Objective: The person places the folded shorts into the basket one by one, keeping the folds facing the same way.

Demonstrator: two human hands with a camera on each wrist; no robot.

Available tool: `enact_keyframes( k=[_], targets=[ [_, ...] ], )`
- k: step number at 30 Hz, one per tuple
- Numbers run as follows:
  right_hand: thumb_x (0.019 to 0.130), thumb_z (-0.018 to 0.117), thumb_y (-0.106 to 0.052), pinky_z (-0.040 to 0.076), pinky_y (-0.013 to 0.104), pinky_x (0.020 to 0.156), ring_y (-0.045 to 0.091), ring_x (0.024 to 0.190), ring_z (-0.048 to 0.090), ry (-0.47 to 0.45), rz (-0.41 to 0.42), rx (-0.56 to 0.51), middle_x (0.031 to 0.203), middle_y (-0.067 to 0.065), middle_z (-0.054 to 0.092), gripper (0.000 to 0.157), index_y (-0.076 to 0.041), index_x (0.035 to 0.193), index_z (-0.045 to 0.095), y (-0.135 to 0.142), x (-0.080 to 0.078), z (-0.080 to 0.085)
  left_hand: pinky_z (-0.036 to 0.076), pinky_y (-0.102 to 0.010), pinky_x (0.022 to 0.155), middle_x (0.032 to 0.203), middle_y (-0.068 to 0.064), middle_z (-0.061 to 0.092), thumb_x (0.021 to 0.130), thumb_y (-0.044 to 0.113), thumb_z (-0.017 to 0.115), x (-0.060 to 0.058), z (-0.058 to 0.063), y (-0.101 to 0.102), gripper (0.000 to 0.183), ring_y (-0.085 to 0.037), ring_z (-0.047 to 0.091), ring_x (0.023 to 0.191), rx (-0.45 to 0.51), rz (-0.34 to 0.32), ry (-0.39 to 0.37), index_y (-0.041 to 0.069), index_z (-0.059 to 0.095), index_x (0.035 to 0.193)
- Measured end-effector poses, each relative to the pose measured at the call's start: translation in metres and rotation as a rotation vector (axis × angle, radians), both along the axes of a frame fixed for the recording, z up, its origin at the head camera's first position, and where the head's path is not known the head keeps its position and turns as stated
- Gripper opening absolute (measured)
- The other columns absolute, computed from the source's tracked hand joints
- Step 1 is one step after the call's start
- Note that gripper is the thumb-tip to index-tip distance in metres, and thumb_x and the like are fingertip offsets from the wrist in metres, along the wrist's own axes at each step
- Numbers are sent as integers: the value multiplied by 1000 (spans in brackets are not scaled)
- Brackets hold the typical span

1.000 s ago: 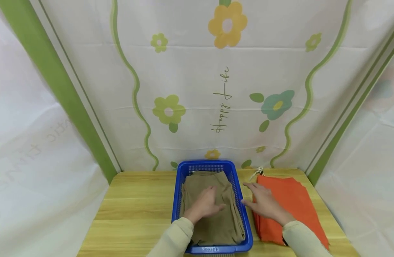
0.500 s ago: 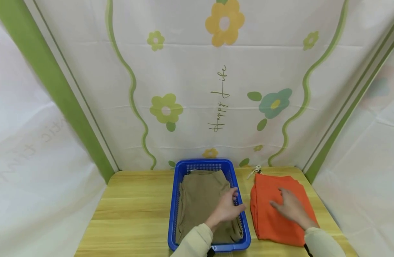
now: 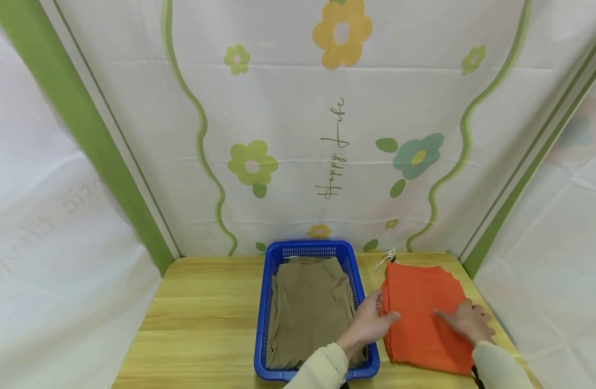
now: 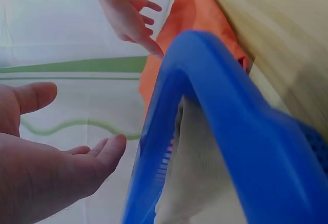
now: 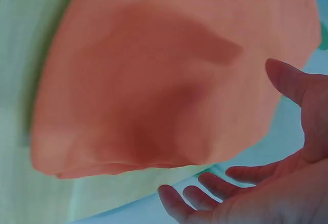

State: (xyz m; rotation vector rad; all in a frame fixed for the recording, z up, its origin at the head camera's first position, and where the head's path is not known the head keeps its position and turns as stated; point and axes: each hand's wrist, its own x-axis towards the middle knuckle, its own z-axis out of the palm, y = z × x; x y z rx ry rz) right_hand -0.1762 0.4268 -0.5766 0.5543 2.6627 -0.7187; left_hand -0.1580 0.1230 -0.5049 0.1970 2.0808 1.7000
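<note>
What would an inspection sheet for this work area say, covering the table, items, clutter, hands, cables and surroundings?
Surface: wood-grain table, its planks running side to side.
Job's things: blue basket holding folded brown cloth; folded orange cloth on the table, right of the basket.
Clutter: nothing seen.
Hands: left hand at the orange cloth's left edge, right hand by its right edge; neither grips anything, contact unclear.
Cables: nothing seen; only a white cord at the orange cloth's far left corner.
Surroundings: white fabric wall printed with flowers and "Happy Life".
</note>
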Motion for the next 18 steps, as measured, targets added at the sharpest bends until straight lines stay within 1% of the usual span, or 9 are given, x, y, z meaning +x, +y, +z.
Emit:
enact_keyframes(
  k=[2, 5, 9, 11, 13, 15, 18],
  targets=[
    [82, 60, -80, 26, 85, 88, 76, 118, 17, -25, -35, -6, 126, 59, 17, 130, 32, 132, 14, 4, 2, -4, 48, -49, 100, 137, -5, 56, 95, 26, 73, 1, -2, 6, 63, -26, 53, 126, -7, 9, -5, 11, 47, 149],
    [80, 61, -80, 26, 83, 91, 73, 120, 17, -49, -83, -4, 128, 58, 17, 133, 31, 135, 11, 7, 4, -12, 44, -51, 106, 145, -9, 52, 94, 27, 74, 0, -5, 15, 66, -30, 48, 135, -21, 23, -24, 10, 45, 151],
    [78, 67, -77, 21, 83, 96, 71, 123, 13, -57, -142, -30, 133, 56, 14, 137, 28, 142, 5, 8, 4, -25, 40, -54, 110, 152, -10, 46, 94, 28, 74, -2, -9, 24, 70, -33, 42, 141, -36, 48, -45, 9, 41, 153],
    [74, 71, -77, 19, 83, 97, 71, 123, 13, -48, -157, -37, 133, 56, 13, 141, 27, 142, 4, 8, 4, -30, 40, -55, 109, 152, -12, 44, 94, 27, 73, -2, -11, 27, 71, -34, 43, 140, -27, 65, -45, 7, 40, 154],
    [70, 75, -76, 20, 84, 96, 71, 122, 14, -34, -161, -31, 131, 56, 15, 143, 28, 140, 6, 8, 3, -33, 41, -55, 108, 151, -14, 44, 93, 24, 73, -3, -13, 31, 72, -36, 44, 137, -13, 84, -35, 4, 38, 153],
    [68, 79, -75, 22, 84, 95, 71, 121, 17, -15, -157, -8, 128, 56, 17, 142, 29, 135, 8, 9, 3, -35, 41, -55, 107, 150, -17, 44, 92, 20, 74, -4, -16, 36, 73, -37, 45, 136, -2, 109, -39, 1, 37, 153],
    [67, 83, -69, 24, 83, 94, 71, 119, 18, -4, -151, 17, 126, 55, 18, 138, 29, 133, 11, 9, 2, -37, 40, -55, 107, 148, -18, 44, 91, 15, 74, -5, -19, 44, 74, -39, 46, 133, 16, 150, -55, -2, 36, 152]
  ],
)
